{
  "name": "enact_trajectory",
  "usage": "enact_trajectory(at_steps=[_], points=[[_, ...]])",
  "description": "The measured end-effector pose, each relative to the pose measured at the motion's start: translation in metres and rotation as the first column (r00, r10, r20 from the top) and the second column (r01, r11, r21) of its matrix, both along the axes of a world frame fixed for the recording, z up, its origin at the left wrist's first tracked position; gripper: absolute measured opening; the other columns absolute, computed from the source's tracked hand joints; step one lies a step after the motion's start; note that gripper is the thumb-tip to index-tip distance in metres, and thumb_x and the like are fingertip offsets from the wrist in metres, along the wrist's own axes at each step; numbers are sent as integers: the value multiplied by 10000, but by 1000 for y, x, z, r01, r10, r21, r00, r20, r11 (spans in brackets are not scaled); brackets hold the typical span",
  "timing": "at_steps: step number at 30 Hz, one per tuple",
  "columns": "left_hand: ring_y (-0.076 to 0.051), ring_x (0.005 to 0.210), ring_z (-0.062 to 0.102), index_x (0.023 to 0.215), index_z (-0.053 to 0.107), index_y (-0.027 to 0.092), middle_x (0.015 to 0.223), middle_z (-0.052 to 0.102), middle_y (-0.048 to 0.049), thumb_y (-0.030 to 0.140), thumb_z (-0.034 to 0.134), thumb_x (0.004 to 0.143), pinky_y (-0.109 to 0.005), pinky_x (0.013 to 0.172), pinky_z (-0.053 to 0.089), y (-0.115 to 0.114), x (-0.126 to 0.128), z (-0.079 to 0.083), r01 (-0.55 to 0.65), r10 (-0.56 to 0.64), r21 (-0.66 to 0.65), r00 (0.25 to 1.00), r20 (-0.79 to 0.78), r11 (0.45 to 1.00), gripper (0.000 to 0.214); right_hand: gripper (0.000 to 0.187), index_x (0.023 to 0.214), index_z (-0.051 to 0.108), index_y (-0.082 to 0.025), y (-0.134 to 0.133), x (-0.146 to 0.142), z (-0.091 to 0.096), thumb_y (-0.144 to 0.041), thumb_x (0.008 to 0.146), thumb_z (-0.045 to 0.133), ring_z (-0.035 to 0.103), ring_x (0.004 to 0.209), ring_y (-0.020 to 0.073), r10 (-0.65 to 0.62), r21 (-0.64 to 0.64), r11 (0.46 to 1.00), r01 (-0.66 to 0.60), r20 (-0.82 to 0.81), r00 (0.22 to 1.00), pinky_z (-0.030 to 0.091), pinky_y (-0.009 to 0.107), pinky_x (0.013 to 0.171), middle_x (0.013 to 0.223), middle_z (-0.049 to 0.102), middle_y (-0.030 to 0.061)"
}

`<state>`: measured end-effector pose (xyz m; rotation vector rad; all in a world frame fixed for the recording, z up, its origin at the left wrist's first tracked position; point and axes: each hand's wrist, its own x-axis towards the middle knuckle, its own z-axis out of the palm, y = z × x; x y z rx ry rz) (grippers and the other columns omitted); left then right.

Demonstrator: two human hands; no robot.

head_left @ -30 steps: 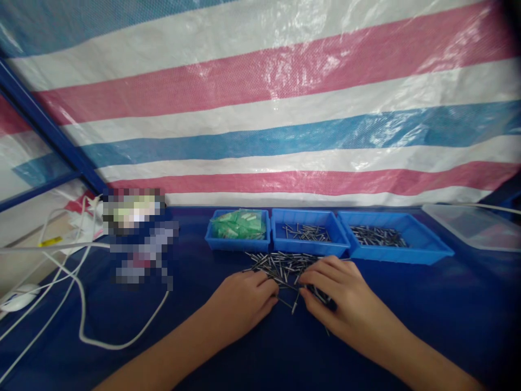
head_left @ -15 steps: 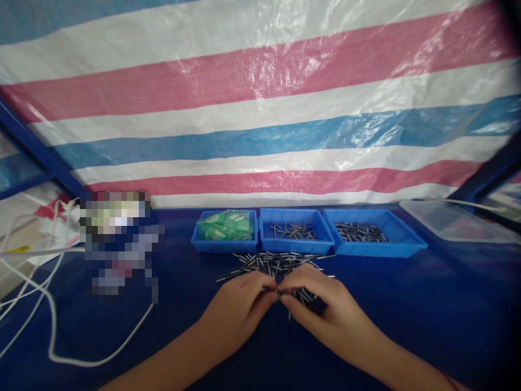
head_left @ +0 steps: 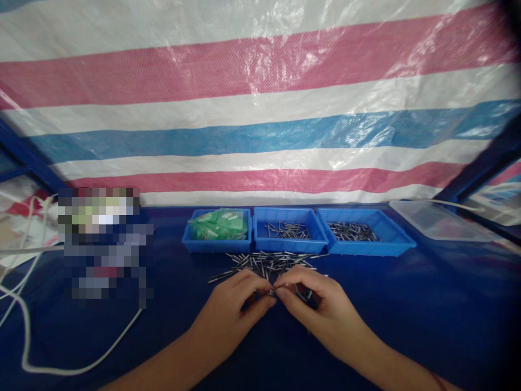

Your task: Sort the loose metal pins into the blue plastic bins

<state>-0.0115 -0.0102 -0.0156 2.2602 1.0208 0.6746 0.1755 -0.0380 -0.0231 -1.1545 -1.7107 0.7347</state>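
My left hand (head_left: 234, 304) and my right hand (head_left: 315, 298) meet fingertip to fingertip over the blue table. Each is closed in a pinch of thumb and forefinger. Between the fingertips glints a thin metal rod (head_left: 272, 292), mostly hidden, so its ends and exact kind cannot be made out. Just beyond my fingers lies a loose pile of thin dark and silvery metal rods (head_left: 266, 263). A few more rods show behind my right thumb.
Behind the pile stand three blue bins: the left bin (head_left: 215, 247) with green plastic packets, the middle bin (head_left: 291, 247) and right bin (head_left: 391, 247) with metal rods. A clear plastic lid (head_left: 439, 220) lies right. White cable (head_left: 73, 372) loops left; striped sheeting (head_left: 260, 130) hangs behind.
The view has turned slightly, shifting the bins and pile a little leftward in the picture. Both hands keep their pinch together, with the fingertips slightly shifted around the small piece.
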Motion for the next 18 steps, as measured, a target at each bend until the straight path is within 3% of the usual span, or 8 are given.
enact_trajectory(at_steps=[4, 11, 13, 15, 18], points=[[-112, 719, 575, 892, 640, 203, 823, 608, -1, 255, 584, 880, -210, 657, 449, 0, -3, -2, -48, 48, 10, 996, 69, 999, 77, 103, 787, 630, -208, 2, 1, 0, -155, 829, 553, 543, 643, 120, 17, 34, 999, -18, 36, 999, 449, 241, 610, 694, 594, -10], [-122, 724, 591, 895, 621, 206, 801, 614, 0, 272, 587, 874, -234, 655, 468, 4, -2, 6, -50, 48, 23, 995, 83, 998, 77, 116, 809, 598, -210, 7, 10, 4, -163, 871, 511, 574, 728, 158, -7, 231, 972, -45, 220, 975, 445, 298, 675, 744, 628, 18], [-124, 701, 589, 940, 607, 228, 789, 618, 4, 273, 591, 869, -246, 643, 482, 0, -5, 9, -60, 55, 46, 992, 111, 997, 86, 116, 801, 595, -213, 14, 25, 10, -184, 876, 511, 582, 742, 171, -112, 306, 952, 22, 279, 954, 443, 319, 707, 758, 640, 23], [-137, 702, 593, 997, 594, 261, 801, 628, -4, 278, 570, 881, -272, 645, 505, -11, -16, 5, -59, 45, 76, 984, 173, 995, 120, 102, 788, 595, -211, 25, 47, 16, -213, 864, 528, 587, 737, 186, -295, 387, 907, 165, 306, 905, 438, 342, 729, 773, 652, 33], [-191, 825, 609, 1067, 606, 314, 934, 649, -62, 332, 538, 906, -344, 707, 540, -44, -45, -22, -59, 33, 141, 983, 182, 988, 176, 130, 776, 614, -207, 43, 84, 18, -270, 854, 531, 585, 699, 205, -572, 396, 806, 440, 332, 750, 436, 342, 677, 742, 653, 45]])
